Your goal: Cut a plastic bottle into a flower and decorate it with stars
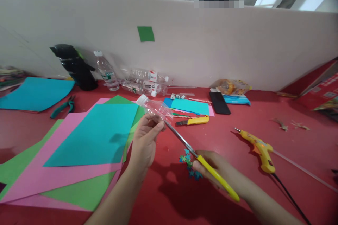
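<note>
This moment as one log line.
left hand: white-capped clear plastic bottle piece; right hand: yellow-handled metal scissors; tips: near bottle piece, contact unclear

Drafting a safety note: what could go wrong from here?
The scissors in the right hand point at the left hand, which pinches the clear bottle piece; a slip could nick a finger. The glue gun shows an orange light, so its nozzle may be hot if brushed.

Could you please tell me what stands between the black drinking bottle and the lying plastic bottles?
In the head view, a clear, green-labelled plastic bottle stands between the black drinking bottle and the lying plastic bottles.
</note>
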A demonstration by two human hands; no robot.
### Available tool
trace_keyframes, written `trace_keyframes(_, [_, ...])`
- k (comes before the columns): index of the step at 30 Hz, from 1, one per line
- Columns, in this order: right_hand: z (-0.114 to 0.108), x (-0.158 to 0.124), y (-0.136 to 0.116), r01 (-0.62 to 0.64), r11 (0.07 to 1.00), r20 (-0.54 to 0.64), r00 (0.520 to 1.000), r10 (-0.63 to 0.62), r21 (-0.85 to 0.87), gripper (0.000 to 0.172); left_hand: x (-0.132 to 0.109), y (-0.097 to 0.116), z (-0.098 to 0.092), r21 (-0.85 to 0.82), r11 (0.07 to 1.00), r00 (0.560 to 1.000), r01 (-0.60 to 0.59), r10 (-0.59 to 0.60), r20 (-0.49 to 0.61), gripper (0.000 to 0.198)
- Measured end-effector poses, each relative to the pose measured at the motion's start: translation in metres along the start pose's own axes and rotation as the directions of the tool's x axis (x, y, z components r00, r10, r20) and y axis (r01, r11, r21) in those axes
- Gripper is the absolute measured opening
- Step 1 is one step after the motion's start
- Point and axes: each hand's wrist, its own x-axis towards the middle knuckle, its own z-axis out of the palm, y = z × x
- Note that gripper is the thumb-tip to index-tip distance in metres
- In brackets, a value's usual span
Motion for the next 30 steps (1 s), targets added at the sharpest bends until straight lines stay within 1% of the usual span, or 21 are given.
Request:
trace_keyframes(3, [0.0004,0.0019,0.0018,-0.004,1.0,-0.005,1.0,0.004,-0.006,0.049,0.0001,0.0001,0.0001,0.047,0.999,1.0,-0.018,0.019,-0.013,0.021])
trace_keyframes(6, [0.0007,0.0026,0.0041,-0.013,1.0,0.008,1.0,0.013,0.023,0.048,-0.0002,0.0005,0.0006,0.049,0.999,1.0,-0.015,0.016,-0.018,0.021])
trace_keyframes(10, [0.0,0.0,0.004,-0.016,0.997,0.042,0.999,0.013,0.07,0.044,-0.0003,0.0014,0.0008,-0.019,1.0,1.0,0.009,-0.009,0.0,0.02])
trace_keyframes(14, [-0.0015,-0.0041,0.0004,0.01,0.995,0.062,0.998,-0.017,0.102,0.044,0.0004,0.0024,-0.0004,-0.072,0.996,0.999,0.044,-0.042,0.025,0.019])
trace_keyframes(17, [-0.0027,-0.0059,-0.0014,0.005,0.995,0.069,0.998,-0.012,0.1,0.043,0.0006,0.0035,-0.0008,-0.1,0.993,0.998,0.062,-0.06,0.028,0.02])
trace_keyframes(20, [-0.0031,-0.0058,-0.0008,-0.006,0.997,0.062,0.998,0.001,0.076,0.042,0.0005,0.0039,-0.0005,-0.093,0.994,0.998,0.061,-0.058,0.032,0.019])
trace_keyframes(23, [-0.0027,-0.0044,0.0011,0.009,0.998,0.042,0.999,-0.011,0.064,0.043,0.0002,0.003,-0.0003,-0.078,0.996,0.998,0.052,-0.049,0.04,0.018])
trace_keyframes(30, [-0.0013,-0.0047,0.0025,-0.015,0.995,0.045,0.999,0.011,0.099,0.041,-0.0018,0.0015,0.0007,-0.059,0.997,0.998,0.053,-0.051,0.034,0.019])
